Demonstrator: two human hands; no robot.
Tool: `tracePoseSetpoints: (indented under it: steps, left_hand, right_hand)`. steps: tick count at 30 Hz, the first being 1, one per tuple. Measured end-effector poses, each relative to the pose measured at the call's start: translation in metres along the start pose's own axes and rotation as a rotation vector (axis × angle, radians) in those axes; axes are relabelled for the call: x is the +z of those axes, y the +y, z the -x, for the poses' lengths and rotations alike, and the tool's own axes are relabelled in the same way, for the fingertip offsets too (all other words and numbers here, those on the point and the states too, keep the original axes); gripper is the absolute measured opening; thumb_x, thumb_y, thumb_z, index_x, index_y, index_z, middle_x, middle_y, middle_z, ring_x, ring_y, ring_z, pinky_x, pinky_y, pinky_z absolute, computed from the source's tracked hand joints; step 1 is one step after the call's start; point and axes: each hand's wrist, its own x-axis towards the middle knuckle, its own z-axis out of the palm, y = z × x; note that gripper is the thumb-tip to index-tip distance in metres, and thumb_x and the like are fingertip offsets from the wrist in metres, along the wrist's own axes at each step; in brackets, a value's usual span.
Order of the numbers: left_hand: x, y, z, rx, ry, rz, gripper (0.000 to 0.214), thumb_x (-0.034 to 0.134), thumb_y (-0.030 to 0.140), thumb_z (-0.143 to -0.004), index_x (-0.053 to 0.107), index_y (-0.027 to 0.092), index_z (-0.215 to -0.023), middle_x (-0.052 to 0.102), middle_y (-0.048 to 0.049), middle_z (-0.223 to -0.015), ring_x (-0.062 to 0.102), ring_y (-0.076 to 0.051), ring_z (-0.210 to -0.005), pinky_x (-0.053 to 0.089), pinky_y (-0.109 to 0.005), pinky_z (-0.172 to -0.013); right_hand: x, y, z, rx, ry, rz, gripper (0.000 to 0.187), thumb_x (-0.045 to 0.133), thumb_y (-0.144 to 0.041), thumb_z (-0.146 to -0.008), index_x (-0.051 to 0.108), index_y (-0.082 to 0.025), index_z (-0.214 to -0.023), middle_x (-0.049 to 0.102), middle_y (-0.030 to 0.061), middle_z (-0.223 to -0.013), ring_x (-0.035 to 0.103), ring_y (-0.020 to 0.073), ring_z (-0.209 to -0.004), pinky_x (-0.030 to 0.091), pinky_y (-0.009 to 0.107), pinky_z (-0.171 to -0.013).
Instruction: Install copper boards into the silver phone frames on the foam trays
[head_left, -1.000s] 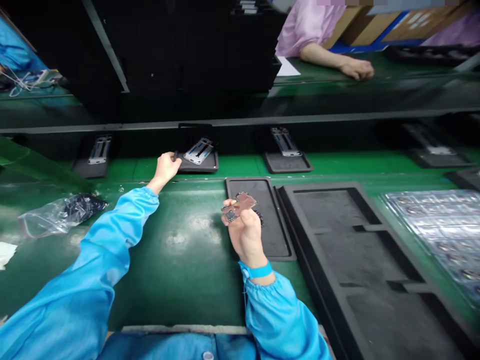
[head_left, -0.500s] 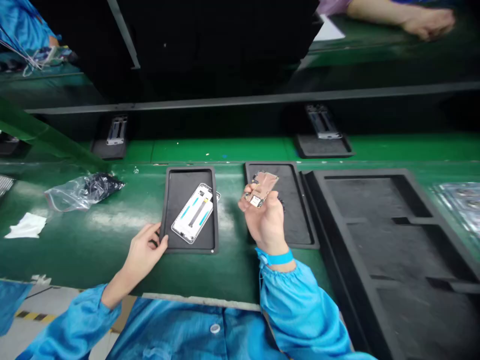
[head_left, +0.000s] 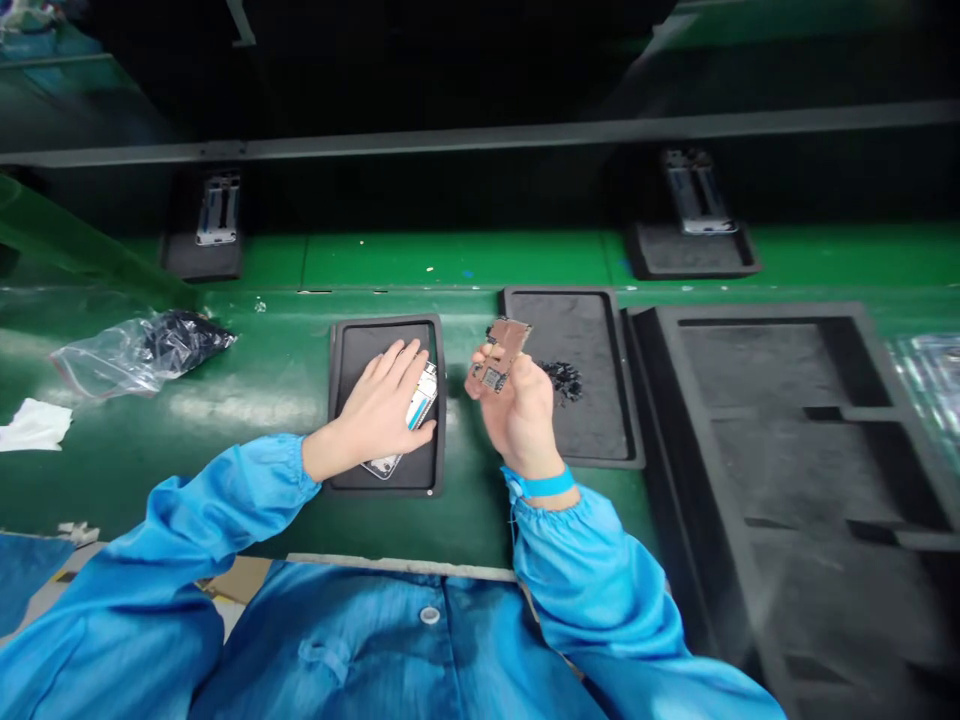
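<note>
My left hand (head_left: 382, 405) lies over a white phone frame (head_left: 424, 398), its fingers stretched out and spread. Much of the frame is hidden beneath the palm; it rests at a slant in a black foam tray (head_left: 386, 482). My right hand (head_left: 521, 415) pinches a copper-coloured phone circuit board (head_left: 506, 348) between thumb and fingers, held up above the bench. Behind that hand is a second black tray (head_left: 600, 430), with a heap of small black parts (head_left: 562, 382) in it.
A large black compartment tray (head_left: 757, 400) takes up the right side. On the left lie a clear bag of black parts (head_left: 161, 345) and a white cloth (head_left: 36, 425). Along the back, two more phone frames sit on trays (head_left: 202, 260) (head_left: 694, 255).
My left hand has moved from the left tray's edge onto the phone frame. The circuit board has been turned in my right hand. The camera view has shifted, showing the black parts more fully.
</note>
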Motion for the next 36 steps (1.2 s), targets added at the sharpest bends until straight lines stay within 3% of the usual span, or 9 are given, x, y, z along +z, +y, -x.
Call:
tracePoseSetpoints:
  steps: [4, 7, 12, 18, 25, 31, 33, 36]
  left_hand:
    - [-0.006, 0.002, -0.004, -0.049, 0.064, -0.136, 0.063, 0.065, 0.04, -0.09, 0.061, 0.01, -0.145, 0.057, -0.0263, -0.139, 0.052, -0.045, -0.134, 0.047, -0.056, -0.105]
    - [-0.011, -0.001, -0.005, -0.142, 0.089, -0.226, 0.053, 0.062, 0.041, -0.092, 0.067, 0.014, -0.137, 0.062, -0.0233, -0.122, 0.059, -0.043, -0.116, 0.051, -0.054, -0.09]
    - [-0.012, -0.014, -0.003, -0.217, 0.195, -0.244, 0.05, 0.063, 0.042, -0.094, 0.069, 0.011, -0.133, 0.063, -0.0228, -0.127, 0.06, -0.042, -0.116, 0.053, -0.054, -0.09]
    - [-0.011, -0.039, 0.021, -0.057, 0.364, -0.019, 0.032, 0.057, 0.026, -0.101, 0.071, 0.011, -0.125, 0.061, -0.0202, -0.142, 0.059, -0.035, -0.133, 0.051, -0.052, -0.11]
    - [0.001, -0.041, 0.028, 0.049, 0.297, 0.038, 0.027, 0.061, 0.022, -0.1, 0.072, 0.013, -0.123, 0.056, -0.0239, -0.15, 0.053, -0.04, -0.142, 0.051, -0.059, -0.112]
    - [-0.013, -0.038, 0.037, 0.072, 0.29, 0.135, 0.011, 0.057, 0.012, -0.099, 0.069, 0.012, -0.101, 0.06, -0.0236, -0.146, 0.056, -0.038, -0.14, 0.054, -0.055, -0.113]
    - [-0.022, -0.034, 0.044, 0.117, 0.281, 0.201, 0.01, 0.056, 0.01, -0.1, 0.065, 0.013, -0.101, 0.065, -0.0211, -0.14, 0.061, -0.035, -0.136, 0.056, -0.051, -0.111]
    - [-0.032, -0.026, 0.056, 0.213, 0.279, 0.39, 0.009, 0.058, 0.011, -0.101, 0.062, 0.015, -0.107, 0.077, -0.0123, -0.112, 0.074, -0.024, -0.108, 0.063, -0.041, -0.096]
  right_hand:
    - [-0.001, 0.0, -0.001, 0.13, -0.012, -0.043, 0.056, 0.084, -0.072, -0.069, 0.075, -0.021, -0.09, 0.071, 0.0024, -0.085, 0.049, 0.009, -0.057, 0.043, 0.026, -0.051]
    - [-0.001, -0.002, 0.0, 0.211, -0.033, -0.091, 0.057, 0.086, -0.073, -0.066, 0.074, -0.023, -0.091, 0.071, 0.0017, -0.086, 0.045, 0.0089, -0.057, 0.043, 0.027, -0.052]
    - [-0.004, -0.004, 0.001, 0.251, -0.075, -0.109, 0.048, 0.087, -0.065, -0.07, 0.077, -0.026, -0.097, 0.074, 0.0042, -0.098, 0.048, 0.0115, -0.062, 0.043, 0.028, -0.053]
    - [-0.007, -0.002, 0.001, 0.181, -0.055, 0.024, 0.041, 0.091, -0.054, -0.069, 0.08, -0.027, -0.097, 0.074, 0.006, -0.116, 0.054, 0.0136, -0.073, 0.045, 0.027, -0.056]
    - [-0.008, 0.006, -0.003, 0.088, -0.078, 0.237, 0.042, 0.081, -0.062, -0.077, 0.074, -0.027, -0.099, 0.074, 0.0089, -0.114, 0.054, 0.0151, -0.068, 0.046, 0.032, -0.057]
    - [-0.016, 0.012, -0.004, -0.003, -0.113, 0.312, 0.031, 0.089, -0.051, -0.076, 0.079, -0.029, -0.095, 0.075, 0.0061, -0.109, 0.062, 0.0165, -0.074, 0.048, 0.032, -0.062]
    - [-0.014, 0.011, -0.004, -0.067, -0.147, 0.402, 0.029, 0.091, -0.044, -0.075, 0.081, -0.03, -0.097, 0.074, 0.0057, -0.107, 0.062, 0.0171, -0.077, 0.05, 0.033, -0.064]
    - [-0.002, 0.007, -0.004, -0.131, -0.19, 0.614, 0.026, 0.09, -0.037, -0.078, 0.081, -0.029, -0.102, 0.073, 0.0057, -0.106, 0.057, 0.0141, -0.07, 0.051, 0.034, -0.064]
